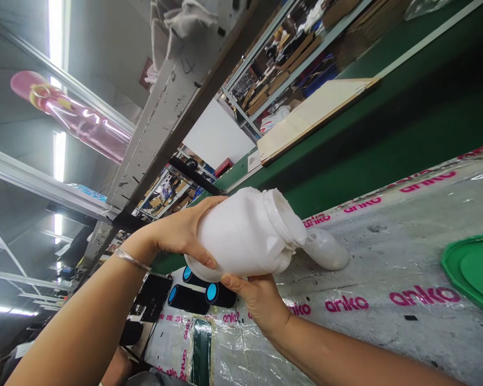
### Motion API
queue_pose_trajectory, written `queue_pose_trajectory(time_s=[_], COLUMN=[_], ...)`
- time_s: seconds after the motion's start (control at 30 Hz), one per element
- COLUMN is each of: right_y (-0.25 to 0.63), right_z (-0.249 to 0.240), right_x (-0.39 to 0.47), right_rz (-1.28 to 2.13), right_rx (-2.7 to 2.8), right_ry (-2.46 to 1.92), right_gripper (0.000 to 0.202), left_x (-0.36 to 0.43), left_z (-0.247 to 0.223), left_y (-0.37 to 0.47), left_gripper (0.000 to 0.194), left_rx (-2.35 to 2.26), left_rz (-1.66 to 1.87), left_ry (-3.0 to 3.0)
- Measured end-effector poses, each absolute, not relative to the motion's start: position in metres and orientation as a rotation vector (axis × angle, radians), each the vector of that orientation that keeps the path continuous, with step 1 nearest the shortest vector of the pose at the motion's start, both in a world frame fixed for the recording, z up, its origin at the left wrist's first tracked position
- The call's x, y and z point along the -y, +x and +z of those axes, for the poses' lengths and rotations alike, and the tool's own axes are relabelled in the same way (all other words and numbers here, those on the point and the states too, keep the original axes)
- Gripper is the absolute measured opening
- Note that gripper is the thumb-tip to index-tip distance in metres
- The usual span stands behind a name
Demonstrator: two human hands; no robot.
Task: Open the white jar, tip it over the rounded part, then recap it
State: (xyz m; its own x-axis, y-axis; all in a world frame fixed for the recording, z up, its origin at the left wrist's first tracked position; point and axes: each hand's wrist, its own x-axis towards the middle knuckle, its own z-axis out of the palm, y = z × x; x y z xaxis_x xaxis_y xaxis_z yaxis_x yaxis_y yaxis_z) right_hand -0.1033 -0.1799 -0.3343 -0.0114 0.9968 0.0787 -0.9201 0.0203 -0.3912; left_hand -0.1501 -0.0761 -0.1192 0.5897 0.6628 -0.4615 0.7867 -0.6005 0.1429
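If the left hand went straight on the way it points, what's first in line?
The white jar, which the left hand touches. Beyond it, perhaps the white piece on the table; depth is unclear.

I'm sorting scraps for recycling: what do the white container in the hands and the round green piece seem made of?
White container: probably plastic, smooth with a soft sheen; its seamless-looking rounded body and rough-edged neck suggest moulding.
Round green piece: likely plastic too, given its even colour and raised rim, though painted metal isn't ruled out.
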Motion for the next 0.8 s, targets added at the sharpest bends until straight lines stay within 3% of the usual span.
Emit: queue_pose_trajectory(time_s=[0.1,0.23,0.43,0.8], right_y=[-0.106,-0.114,-0.118,-0.109], right_z=[-0.338,-0.351,-0.358,-0.338], right_x=[0.180,0.184,0.180,0.181], right_rz=[1.520,1.538,1.552,1.486], right_rx=[0.333,0.296,0.281,0.279], right_ry=[-0.291,-0.332,-0.364,-0.359], right_gripper=[0.094,0.103,0.104,0.103], left_x=[0.073,0.067,0.065,0.074], left_z=[-0.116,-0.126,-0.139,-0.116], left_y=[-0.151,-0.153,-0.162,-0.156], left_gripper=[0.113,0.115,0.108,0.097], left_rx=[-1.235,-1.293,-1.292,-1.251], left_rz=[-0.470,-0.405,-0.328,-0.329], left_ry=[2.426,2.266,2.288,2.382])
